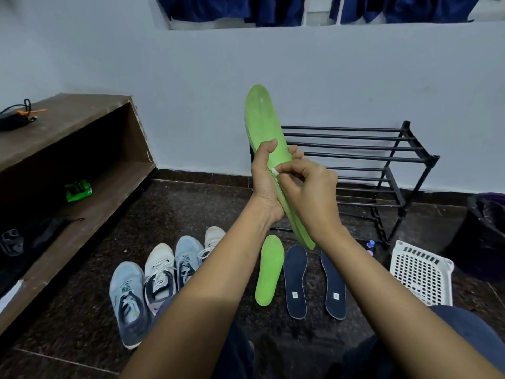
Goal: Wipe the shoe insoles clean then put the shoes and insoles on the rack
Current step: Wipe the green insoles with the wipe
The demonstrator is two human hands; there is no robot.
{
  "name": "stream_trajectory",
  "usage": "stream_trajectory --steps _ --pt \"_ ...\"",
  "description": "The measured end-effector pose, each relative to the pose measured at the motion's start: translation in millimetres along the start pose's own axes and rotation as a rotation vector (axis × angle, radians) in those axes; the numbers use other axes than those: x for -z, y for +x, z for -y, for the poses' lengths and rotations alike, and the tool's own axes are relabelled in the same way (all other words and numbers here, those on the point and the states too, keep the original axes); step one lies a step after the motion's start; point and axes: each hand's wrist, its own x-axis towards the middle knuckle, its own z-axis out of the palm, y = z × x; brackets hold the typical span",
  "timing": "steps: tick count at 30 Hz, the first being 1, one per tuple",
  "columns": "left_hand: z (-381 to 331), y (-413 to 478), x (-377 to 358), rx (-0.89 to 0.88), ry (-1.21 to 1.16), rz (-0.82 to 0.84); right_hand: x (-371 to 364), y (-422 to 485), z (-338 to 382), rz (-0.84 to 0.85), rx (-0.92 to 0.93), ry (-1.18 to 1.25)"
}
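My left hand (266,181) grips a long green insole (261,119) held upright in front of me, toe end up. My right hand (311,192) pinches a small white wipe (274,171) against the insole's edge near the middle. On the dark floor lie a second green insole (269,269) and two navy insoles (295,280) (333,288). To their left stand several sneakers: a blue-grey one (128,299), a white one (158,274), another blue one (188,258) and a white one (216,237) partly hidden by my left forearm. The black metal shoe rack (382,160) stands against the wall behind.
A white perforated basket (420,272) sits on the floor at the right, with a dark bin (483,231) beyond it. A brown wooden shelf unit (82,149) runs along the left, holding a green packet (78,190) and dark items. Small bottles (370,246) stand by the rack's foot.
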Motion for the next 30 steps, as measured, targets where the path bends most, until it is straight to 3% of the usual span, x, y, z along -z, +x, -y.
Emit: stream_trajectory --steps 6,11,16,24,27,30 --pt "-8 -3 2 -0.027 -0.070 0.042 2 0 -18 -0.010 0.059 -0.270" --pt "-17 3 8 -0.097 -0.141 0.065 12 -13 1 0.148 -0.040 -0.027" --pt "-10 -3 0 -0.067 -0.150 0.084 10 -9 15 0.096 -0.041 0.161" --pt "-8 -6 1 -0.057 -0.045 0.094 3 6 0 -0.031 0.031 -0.069" --pt "-14 -6 5 -0.109 -0.106 0.109 5 -1 -3 0.002 0.025 -0.141" --pt "-20 -1 11 -0.127 -0.142 0.114 11 -9 3 0.102 -0.020 -0.056"
